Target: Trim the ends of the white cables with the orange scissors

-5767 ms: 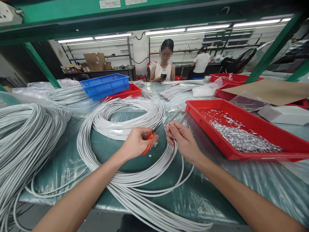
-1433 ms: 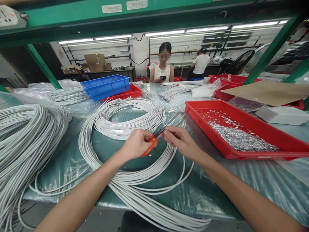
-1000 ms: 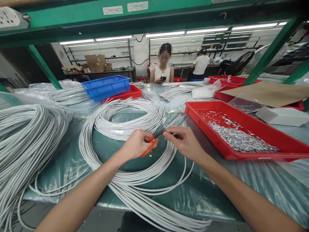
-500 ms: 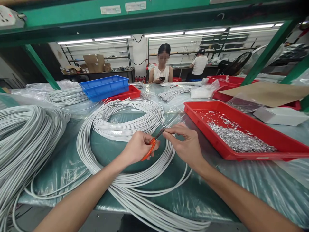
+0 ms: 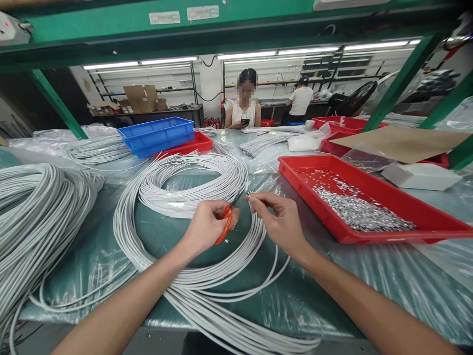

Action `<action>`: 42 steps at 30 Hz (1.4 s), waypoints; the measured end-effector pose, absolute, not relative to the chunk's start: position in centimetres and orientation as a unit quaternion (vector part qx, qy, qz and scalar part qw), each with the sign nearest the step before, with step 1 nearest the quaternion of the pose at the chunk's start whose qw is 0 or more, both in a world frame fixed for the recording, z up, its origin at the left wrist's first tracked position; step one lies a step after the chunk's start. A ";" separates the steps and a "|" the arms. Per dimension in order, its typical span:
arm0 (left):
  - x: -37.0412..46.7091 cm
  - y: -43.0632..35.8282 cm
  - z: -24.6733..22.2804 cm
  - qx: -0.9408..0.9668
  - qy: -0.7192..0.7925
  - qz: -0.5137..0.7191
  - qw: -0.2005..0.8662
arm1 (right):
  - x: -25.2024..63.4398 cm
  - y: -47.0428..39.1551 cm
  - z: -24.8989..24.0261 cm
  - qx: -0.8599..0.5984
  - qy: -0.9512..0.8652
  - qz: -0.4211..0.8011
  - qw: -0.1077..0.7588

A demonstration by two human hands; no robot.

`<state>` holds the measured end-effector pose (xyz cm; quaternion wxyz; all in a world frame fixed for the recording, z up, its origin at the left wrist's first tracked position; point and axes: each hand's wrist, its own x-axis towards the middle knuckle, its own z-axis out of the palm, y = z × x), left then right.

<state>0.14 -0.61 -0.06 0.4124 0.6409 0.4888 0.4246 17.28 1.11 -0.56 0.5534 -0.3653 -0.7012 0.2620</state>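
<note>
Head view: my left hand (image 5: 204, 224) grips orange-handled scissors (image 5: 228, 215). Compared with 0.5 seconds ago, when their blades met the fingertips of my right hand (image 5: 281, 222), a small gap now parts them. My right thumb and forefinger are pinched closed; I cannot make out what is between them. Both hands are over looped white cable (image 5: 125, 227), left of a red tray (image 5: 391, 237) holding silvery pieces (image 5: 358, 209).

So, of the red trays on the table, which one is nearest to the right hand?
The large red tray with the heap of small silvery pieces, beside the right hand; the other red trays stand farther back.
</note>
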 end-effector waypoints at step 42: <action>-0.5 -0.5 0.5 0.627 0.484 0.467 0.395 | 17.3 1.4 -1.5 -0.317 -0.810 0.293 0.397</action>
